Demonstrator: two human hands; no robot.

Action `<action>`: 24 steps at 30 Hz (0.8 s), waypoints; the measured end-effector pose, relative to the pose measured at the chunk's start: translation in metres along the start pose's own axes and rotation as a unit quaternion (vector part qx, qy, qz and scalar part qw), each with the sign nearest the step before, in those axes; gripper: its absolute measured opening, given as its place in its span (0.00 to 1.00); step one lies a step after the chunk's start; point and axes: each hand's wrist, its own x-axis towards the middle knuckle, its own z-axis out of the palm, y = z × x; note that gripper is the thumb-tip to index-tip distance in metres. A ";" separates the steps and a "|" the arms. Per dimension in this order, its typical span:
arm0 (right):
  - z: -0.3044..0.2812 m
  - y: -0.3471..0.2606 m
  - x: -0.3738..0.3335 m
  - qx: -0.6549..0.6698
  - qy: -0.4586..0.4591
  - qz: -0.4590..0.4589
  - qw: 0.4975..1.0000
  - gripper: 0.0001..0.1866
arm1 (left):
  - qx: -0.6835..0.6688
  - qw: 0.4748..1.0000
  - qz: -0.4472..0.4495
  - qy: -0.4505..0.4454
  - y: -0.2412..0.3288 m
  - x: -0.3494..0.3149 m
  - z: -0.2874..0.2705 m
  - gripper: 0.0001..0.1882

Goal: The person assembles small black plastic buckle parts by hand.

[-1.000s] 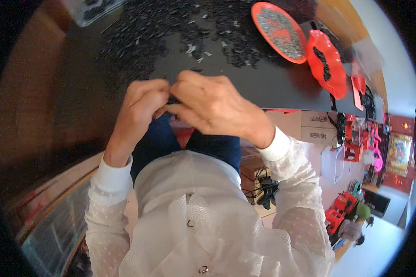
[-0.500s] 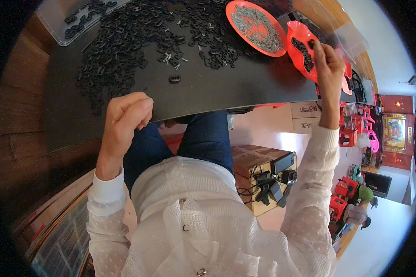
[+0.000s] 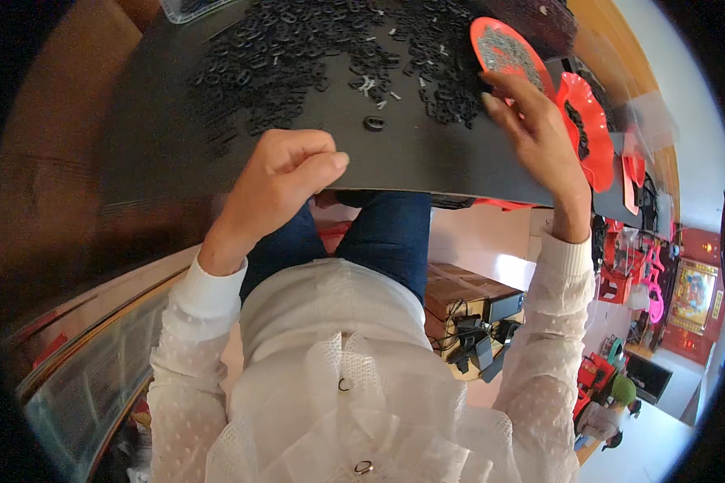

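My left hand [image 3: 286,173] is curled into a fist over the front edge of the black table, thumb laid along the bent fingers. Whatever it may hold is hidden. Near the rim of a round red plate [image 3: 542,71] of thin metal pins, my right hand [image 3: 537,133] is raised with thumb and forefinger bent towards each other. A small black piece [image 3: 486,84] seems to sit at their tips, though it blends with the dark tabletop. One black oval part with holes [image 3: 374,123] lies alone between my hands.
Small black parts [image 3: 286,60] spread in a heap over the table's far side, with pale pins [image 3: 368,84] among them. A wavy red dish [image 3: 596,137] of black pieces stands at the right. A clear tub [image 3: 187,14] is far left; a cardboard box [image 3: 463,290] stands below.
My right hand has moved left from above the wavy dish towards the pin plate. My left hand stays closed and has shifted slightly. The whole view has swung, moving the table things rightward.
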 end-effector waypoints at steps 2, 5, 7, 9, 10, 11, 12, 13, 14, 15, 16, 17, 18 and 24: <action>0.016 -0.010 0.019 -0.020 -0.031 -0.071 0.997 0.15 | 0.008 1.000 -0.003 -0.021 0.000 0.003 0.002 0.17; 0.044 -0.034 0.054 -0.024 -0.061 -0.149 0.987 0.14 | 0.019 1.000 0.002 -0.015 -0.004 0.003 0.001 0.18; 0.067 -0.037 0.080 -0.023 -0.048 -0.212 0.976 0.13 | 0.019 0.999 -0.014 -0.023 0.002 0.003 0.001 0.17; 0.086 -0.048 0.103 -0.034 -0.023 -0.235 0.971 0.12 | 0.018 0.999 -0.028 -0.032 0.005 0.002 0.002 0.16; 0.091 -0.065 0.112 -0.045 0.003 -0.258 0.965 0.12 | 0.028 0.999 -0.038 -0.025 0.003 0.001 0.002 0.17; 0.080 -0.077 0.118 -0.024 -0.076 -0.226 0.971 0.13 | 0.037 0.998 -0.048 -0.019 0.001 0.001 0.001 0.17; 0.085 -0.081 0.124 -0.022 -0.080 -0.228 0.970 0.13 | 0.035 0.998 -0.050 -0.016 0.000 0.001 0.001 0.17; 0.090 -0.083 0.130 -0.037 -0.109 -0.235 0.965 0.13 | 0.070 0.997 -0.016 -0.015 -0.001 0.002 0.001 0.17; 0.094 -0.085 0.135 -0.052 -0.139 -0.241 0.959 0.14 | 0.104 0.994 0.019 -0.015 -0.002 0.003 0.001 0.17; 0.094 -0.086 0.138 -0.051 -0.143 -0.243 0.958 0.14 | 0.101 0.995 0.016 -0.012 -0.003 0.004 0.001 0.17; 0.093 -0.086 0.139 -0.044 -0.139 -0.247 0.958 0.14 | 0.099 0.995 0.020 -0.013 -0.004 0.004 0.003 0.16; 0.091 -0.084 0.140 -0.038 -0.133 -0.250 0.958 0.14 | 0.097 0.995 0.025 -0.015 -0.005 0.004 0.003 0.16; 0.090 -0.079 0.140 -0.038 -0.137 -0.251 0.958 0.14 | 0.094 0.995 0.023 -0.013 -0.005 0.003 0.002 0.16; 0.072 -0.057 0.141 -0.120 -0.160 -0.235 0.951 0.15 | 0.124 0.991 0.037 -0.042 -0.005 0.005 -0.002 0.16</action>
